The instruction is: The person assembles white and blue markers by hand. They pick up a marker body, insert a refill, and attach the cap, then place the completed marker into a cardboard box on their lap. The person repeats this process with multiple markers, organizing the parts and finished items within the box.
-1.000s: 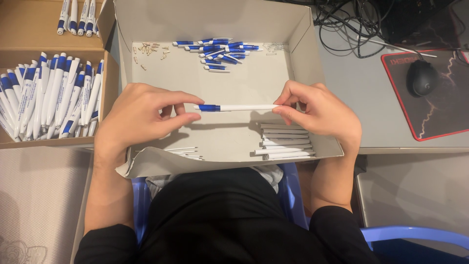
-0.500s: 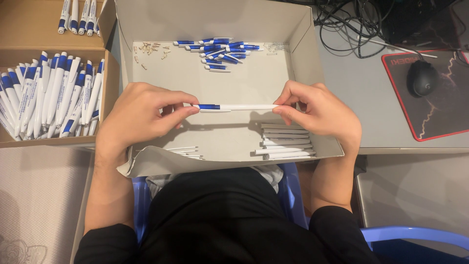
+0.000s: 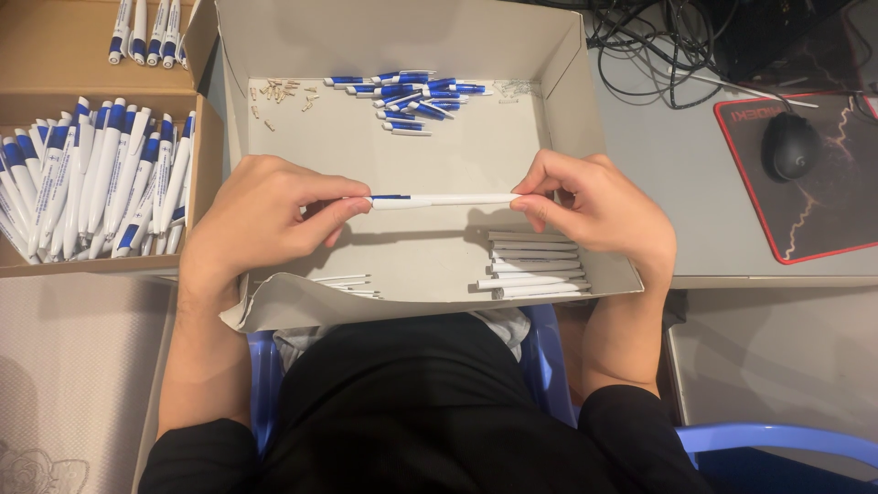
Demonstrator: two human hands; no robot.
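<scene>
- A brown cardboard tray (image 3: 55,265) at the far left holds a heap of finished white-and-blue pens (image 3: 91,178), too many and too overlapped to count; four more pens (image 3: 146,32) lie in the compartment above it.
- The left hand (image 3: 261,220) is closed on the blue-tipped end of one white pen (image 3: 444,199), pinched between thumb and fingertips.
- That single pen lies level, held in the air above the floor of the open grey cardboard box (image 3: 402,37), spanning from one hand to the other.
- Near the box's back wall lie a scatter of small brass-coloured springs (image 3: 279,91), roughly ten, and a pile of blue-and-white pen parts (image 3: 412,96), about a dozen.
- A few thin white refills (image 3: 347,284), three or four, lie at the box's front edge.
- The right hand (image 3: 594,206) grips the pen's white end between thumb and forefinger.
- Below it, about six white barrels (image 3: 535,265) lie stacked side by side.
- One black mouse (image 3: 791,144) sits on a red-edged mat (image 3: 823,229) at the right.
</scene>
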